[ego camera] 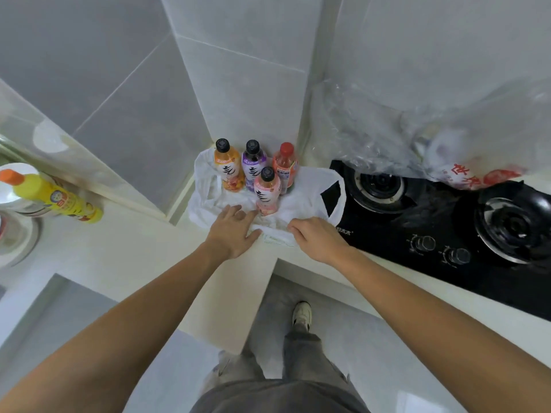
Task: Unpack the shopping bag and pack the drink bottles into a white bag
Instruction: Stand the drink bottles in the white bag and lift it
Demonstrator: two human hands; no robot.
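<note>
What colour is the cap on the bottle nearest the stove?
Red cap, seen in the head view.

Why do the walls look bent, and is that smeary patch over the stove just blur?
Head view: the wide-angle lens bows the tile lines and counter edges. The smeary clear plastic bag looks motion-blurred, while the bottles and both hands, left hand and right hand, stay fairly sharp. Lighting is soft, with faint shadows.
</note>
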